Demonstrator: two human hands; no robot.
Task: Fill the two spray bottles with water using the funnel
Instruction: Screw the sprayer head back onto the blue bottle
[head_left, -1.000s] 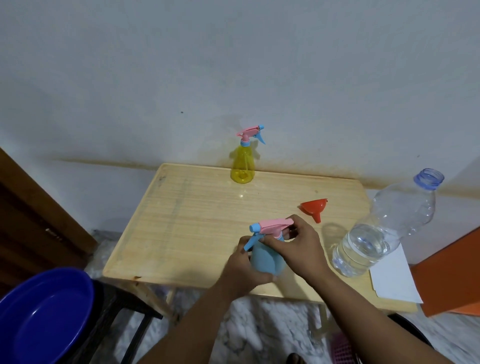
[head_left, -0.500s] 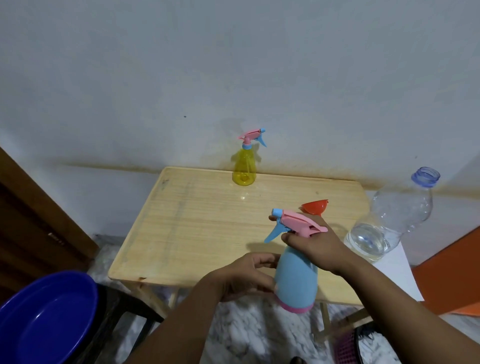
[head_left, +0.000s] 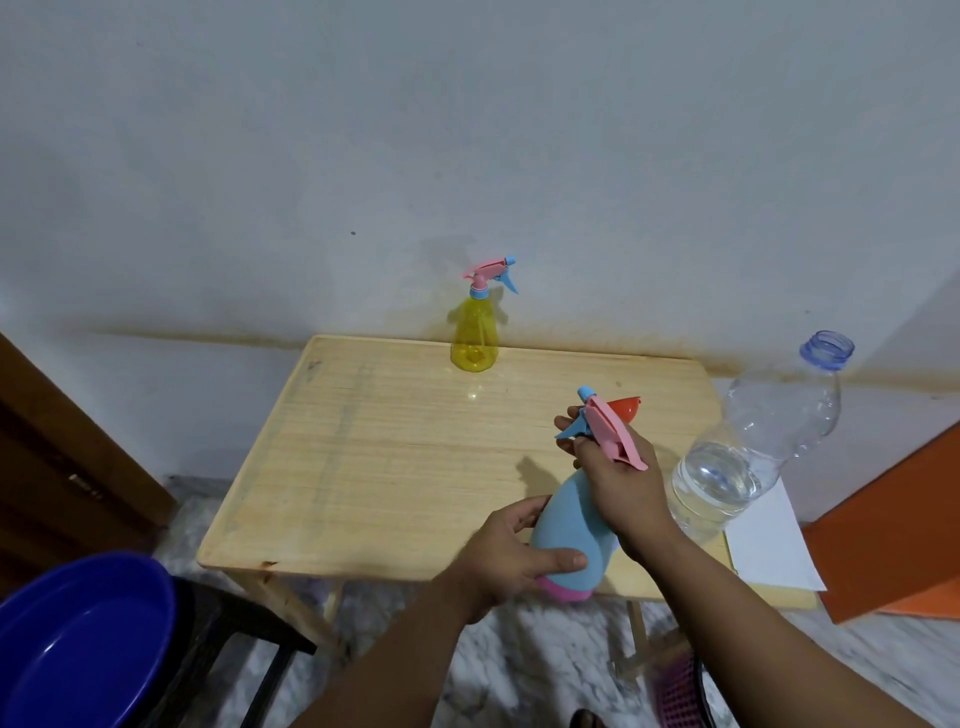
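Note:
A blue spray bottle (head_left: 566, 525) with a pink base and pink trigger head is held tilted above the near edge of the wooden table (head_left: 395, 457). My left hand (head_left: 511, 556) grips its lower body. My right hand (head_left: 618, 478) is closed around its neck and spray head. A yellow spray bottle (head_left: 474, 332) stands upright at the table's far edge by the wall. The red funnel (head_left: 623, 408) lies on the table just behind my right hand, partly hidden. A large clear water bottle (head_left: 753, 447), uncapped and partly filled, stands at the right.
A white sheet of paper (head_left: 769, 545) lies under the water bottle at the table's right corner. An orange box (head_left: 893, 540) sits to the right. A dark blue basin (head_left: 72, 644) rests on a black stool at lower left. A brown door (head_left: 57, 467) is left.
The blue spray bottle has been lifted off the table and drawn toward me. My left hand moved from its top to its lower body; my right hand stays on the neck.

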